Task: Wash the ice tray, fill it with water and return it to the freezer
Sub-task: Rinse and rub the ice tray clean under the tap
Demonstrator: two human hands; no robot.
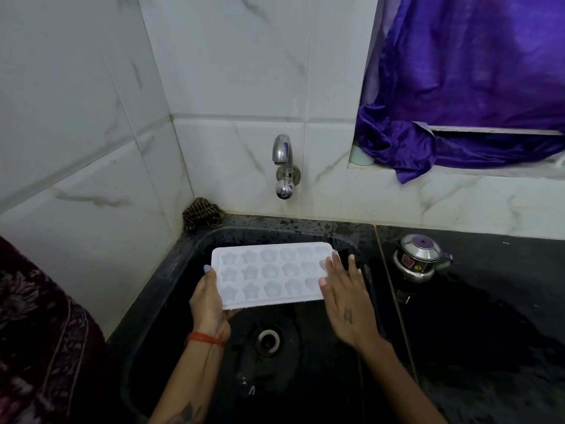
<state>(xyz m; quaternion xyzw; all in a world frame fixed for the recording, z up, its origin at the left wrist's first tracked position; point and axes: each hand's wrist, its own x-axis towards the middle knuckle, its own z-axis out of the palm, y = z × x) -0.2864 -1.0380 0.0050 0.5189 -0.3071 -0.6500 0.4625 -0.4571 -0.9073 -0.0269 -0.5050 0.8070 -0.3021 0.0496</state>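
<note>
1. I see the left hand [208, 301] gripping the left short end of the ice tray [269, 275]: the thumb, with a pale blue nail, lies over the tray's top rim, and the rest of the hand wraps beneath. A red thread band [206, 338] circles that wrist.
2. The right hand [345, 296] is flat, fingers straight and slightly spread, resting on the tray's right end; the fingertips cover the last column of moulds (it holds nothing, only touches).
3. The ice tray is white, held level and mould-side up over the back half of the sink [195, 249], below and in front of the tap [284, 162]. I cannot tell whether the moulds hold water.
4. The sink is black and set in the black bench [489, 332], in the left rear corner against the tiled walls. Its drain [268, 340] lies just in front of the tray, between my two forearms.
5. A brown patterned cloth [201, 213] is bunched in the corner at the sink's back left rim. A small steel kettle [420, 258] with a purple knob stands on the bench just right of the sink, near the right hand but apart from it.
6. A purple curtain [474, 87] hangs over the window ledge at the right rear, partly covering a pale cup [360, 156].
7. Count: one tray with three rows of moulds (stars at the left, rounder flowers further right), one tap, one kettle, one cloth, two hands.
</note>
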